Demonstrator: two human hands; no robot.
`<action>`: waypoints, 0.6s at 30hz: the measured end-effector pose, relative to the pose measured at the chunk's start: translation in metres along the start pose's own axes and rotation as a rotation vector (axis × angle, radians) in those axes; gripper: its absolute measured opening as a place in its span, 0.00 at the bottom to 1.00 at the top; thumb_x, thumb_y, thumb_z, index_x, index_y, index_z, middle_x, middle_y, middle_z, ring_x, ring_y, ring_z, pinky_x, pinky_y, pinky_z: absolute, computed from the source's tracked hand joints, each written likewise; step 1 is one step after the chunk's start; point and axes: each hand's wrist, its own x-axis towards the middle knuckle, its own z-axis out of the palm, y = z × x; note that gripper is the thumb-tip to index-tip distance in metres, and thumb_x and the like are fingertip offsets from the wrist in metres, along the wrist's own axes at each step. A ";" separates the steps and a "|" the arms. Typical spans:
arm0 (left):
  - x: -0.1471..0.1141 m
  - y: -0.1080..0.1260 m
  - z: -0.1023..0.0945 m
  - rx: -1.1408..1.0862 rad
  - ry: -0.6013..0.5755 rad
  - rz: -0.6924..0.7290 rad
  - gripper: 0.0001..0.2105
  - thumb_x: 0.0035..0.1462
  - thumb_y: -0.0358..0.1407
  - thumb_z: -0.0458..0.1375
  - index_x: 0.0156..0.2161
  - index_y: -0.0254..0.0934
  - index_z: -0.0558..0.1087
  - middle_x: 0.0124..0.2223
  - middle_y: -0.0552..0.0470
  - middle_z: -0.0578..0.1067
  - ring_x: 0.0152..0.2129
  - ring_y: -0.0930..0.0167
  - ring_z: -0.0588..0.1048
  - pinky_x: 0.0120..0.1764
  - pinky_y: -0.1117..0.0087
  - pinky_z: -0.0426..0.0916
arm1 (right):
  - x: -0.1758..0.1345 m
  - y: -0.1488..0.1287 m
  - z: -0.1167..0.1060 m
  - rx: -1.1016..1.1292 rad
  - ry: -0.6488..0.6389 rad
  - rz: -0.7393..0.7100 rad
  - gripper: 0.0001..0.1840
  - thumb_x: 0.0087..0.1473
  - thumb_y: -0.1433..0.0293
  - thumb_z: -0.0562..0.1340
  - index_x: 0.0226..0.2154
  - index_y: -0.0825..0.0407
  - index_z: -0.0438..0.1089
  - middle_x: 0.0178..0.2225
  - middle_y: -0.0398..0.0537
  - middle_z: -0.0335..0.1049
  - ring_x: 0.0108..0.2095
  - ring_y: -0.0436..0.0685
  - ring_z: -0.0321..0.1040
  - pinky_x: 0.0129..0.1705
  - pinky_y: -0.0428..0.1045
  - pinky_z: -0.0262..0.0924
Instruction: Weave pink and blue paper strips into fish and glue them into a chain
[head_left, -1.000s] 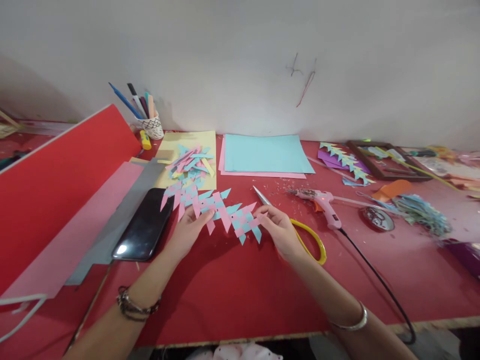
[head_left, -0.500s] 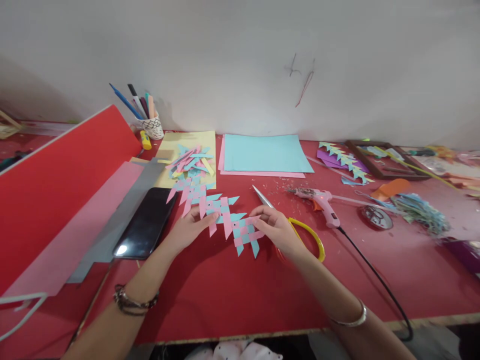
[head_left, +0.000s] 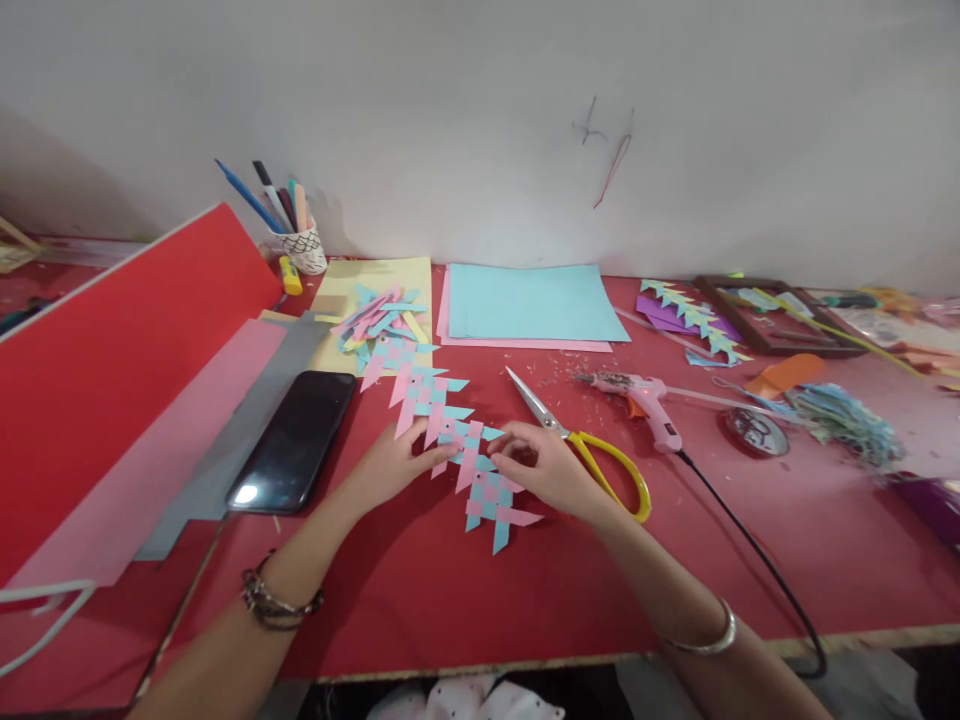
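Observation:
A garland of woven pink and light-blue paper fish [head_left: 448, 412] slants across the table from back left to front right. Dark dots mark eyes on the fish. My left hand [head_left: 397, 465] pinches the garland near its middle, thumb in front and fingers partly hidden behind. At its right edge, my right hand [head_left: 547, 468] has thumb and forefinger curled around a blue strip end; their exact contact is hard to see. The lowest fish hangs just below, its pointed strips sticking out. Beside my right hand lie yellow-handled scissors [head_left: 611, 470], blades apart slightly or closed, I cannot tell.
Left of the garland lies a black phone [head_left: 292, 440]. Cut paper strips [head_left: 382, 315] sit on yellow paper, beside blue sheets [head_left: 532, 305]. A pink glue gun [head_left: 652, 405] with a black cord lies right, near a tape roll [head_left: 754, 432]. A pen cup [head_left: 306, 248] stands behind.
The garland has shifted right and toward me. My right hand has left the lowest fish's pink strip and moved slightly left, higher on the garland. My left hand has moved slightly right.

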 end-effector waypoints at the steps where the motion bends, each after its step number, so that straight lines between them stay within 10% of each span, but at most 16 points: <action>1: 0.000 0.000 0.001 0.008 0.001 0.008 0.16 0.47 0.50 0.51 0.32 0.39 0.69 0.31 0.55 0.75 0.29 0.67 0.72 0.32 0.71 0.65 | 0.000 0.001 0.001 -0.007 0.004 -0.002 0.03 0.45 0.71 0.57 0.23 0.52 0.61 0.26 0.42 0.67 0.24 0.46 0.62 0.25 0.43 0.57; 12: 0.019 -0.006 0.005 0.478 0.123 0.314 0.16 0.53 0.49 0.49 0.27 0.36 0.66 0.35 0.48 0.71 0.31 0.66 0.70 0.32 0.69 0.62 | 0.003 0.008 0.005 -0.232 0.055 -0.044 0.04 0.47 0.69 0.54 0.24 0.52 0.61 0.17 0.37 0.58 0.18 0.46 0.55 0.21 0.43 0.50; 18: 0.017 -0.015 -0.005 0.475 0.172 0.174 0.16 0.53 0.48 0.49 0.27 0.37 0.68 0.27 0.53 0.70 0.24 0.70 0.70 0.25 0.72 0.58 | 0.005 0.010 0.002 -0.381 0.307 -0.315 0.08 0.45 0.72 0.56 0.33 0.52 0.62 0.30 0.47 0.66 0.32 0.52 0.64 0.33 0.48 0.59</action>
